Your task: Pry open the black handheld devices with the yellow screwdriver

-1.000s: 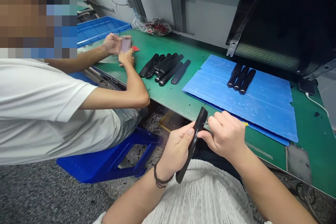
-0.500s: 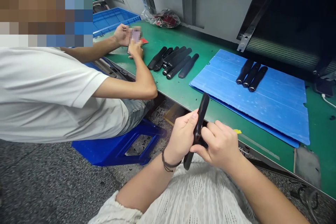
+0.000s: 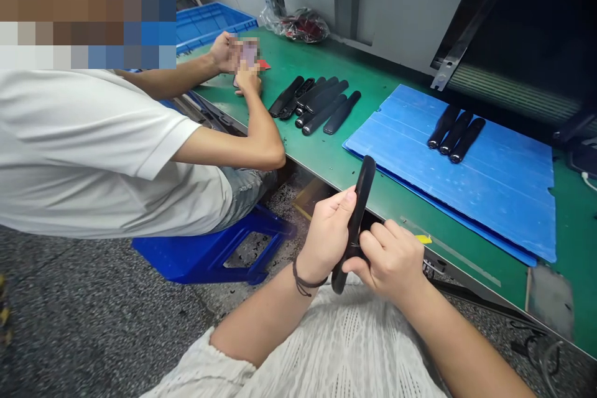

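Taking the black handle (image 3: 364, 183) as the clock's centre, the left hand (image 3: 329, 230) sits at 8 o'clock, its fingers wrapped closed about the handle's middle, thumb pressed along it. The right hand (image 3: 392, 258), at 4 o'clock, is curled nearly into a fist; it seems to grip a thin tool (image 3: 423, 239), whose yellow end shows at 3 o'clock. The working tip is hidden.

The likeliest trouble is a slip: the handle looks smooth, and if the tool skids off, its tip could scratch it or jab the left fingers. A loosened left grip could let the handle drop towards the lap or floor.

The green table (image 3: 368, 87) has its front edge running from 10 to 4 o'clock, close behind the handle, so a forward swing could knock it. A blue sheet (image 3: 504, 199) at 2 o'clock bears three handles (image 3: 456, 132), with bare room towards its front. Loose handles (image 3: 325, 115) crowd 11 o'clock, and a co-worker's elbow (image 3: 276, 157) limits movement towards 10.
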A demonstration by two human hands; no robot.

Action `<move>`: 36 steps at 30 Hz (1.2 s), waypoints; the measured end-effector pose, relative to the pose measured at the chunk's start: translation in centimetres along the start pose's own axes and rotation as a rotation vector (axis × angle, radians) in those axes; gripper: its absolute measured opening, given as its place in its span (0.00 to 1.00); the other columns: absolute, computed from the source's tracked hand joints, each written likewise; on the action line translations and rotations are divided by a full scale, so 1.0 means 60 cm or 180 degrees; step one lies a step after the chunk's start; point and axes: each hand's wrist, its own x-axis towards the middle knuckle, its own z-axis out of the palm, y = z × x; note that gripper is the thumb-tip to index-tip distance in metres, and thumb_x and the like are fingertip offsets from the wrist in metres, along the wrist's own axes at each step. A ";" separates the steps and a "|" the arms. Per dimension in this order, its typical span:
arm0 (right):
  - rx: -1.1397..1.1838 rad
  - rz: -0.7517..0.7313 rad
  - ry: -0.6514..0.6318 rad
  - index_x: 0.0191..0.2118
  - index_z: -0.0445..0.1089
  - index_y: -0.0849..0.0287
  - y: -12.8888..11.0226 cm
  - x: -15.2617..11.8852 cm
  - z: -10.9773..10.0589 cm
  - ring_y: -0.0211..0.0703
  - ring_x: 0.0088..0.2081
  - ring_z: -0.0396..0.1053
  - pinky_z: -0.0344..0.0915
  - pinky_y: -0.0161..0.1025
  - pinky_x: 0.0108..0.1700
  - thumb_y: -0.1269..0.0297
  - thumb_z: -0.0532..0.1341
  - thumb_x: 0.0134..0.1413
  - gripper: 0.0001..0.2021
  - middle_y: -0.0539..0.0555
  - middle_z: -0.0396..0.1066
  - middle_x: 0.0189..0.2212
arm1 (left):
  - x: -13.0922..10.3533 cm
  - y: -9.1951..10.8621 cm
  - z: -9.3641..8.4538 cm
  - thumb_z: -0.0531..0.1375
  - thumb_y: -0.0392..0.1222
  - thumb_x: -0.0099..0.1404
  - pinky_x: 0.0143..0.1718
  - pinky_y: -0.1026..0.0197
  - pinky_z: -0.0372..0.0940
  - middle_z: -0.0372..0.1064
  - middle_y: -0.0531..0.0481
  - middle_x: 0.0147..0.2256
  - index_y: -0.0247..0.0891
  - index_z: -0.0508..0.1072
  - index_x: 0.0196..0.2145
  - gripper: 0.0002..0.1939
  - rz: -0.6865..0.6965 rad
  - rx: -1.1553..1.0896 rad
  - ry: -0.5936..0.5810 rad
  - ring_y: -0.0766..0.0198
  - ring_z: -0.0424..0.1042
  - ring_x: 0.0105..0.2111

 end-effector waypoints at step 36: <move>0.1886 0.1159 -0.0897 0.66 0.62 0.57 -0.041 -0.043 0.019 0.40 0.33 0.69 0.65 0.37 0.30 0.61 0.65 0.65 0.27 0.56 0.73 0.41 | 0.051 0.000 -0.040 0.53 0.48 0.78 0.16 0.69 0.49 0.52 0.60 0.22 0.32 0.71 0.49 0.16 -0.0340 -0.1562 0.1551 0.74 0.50 0.15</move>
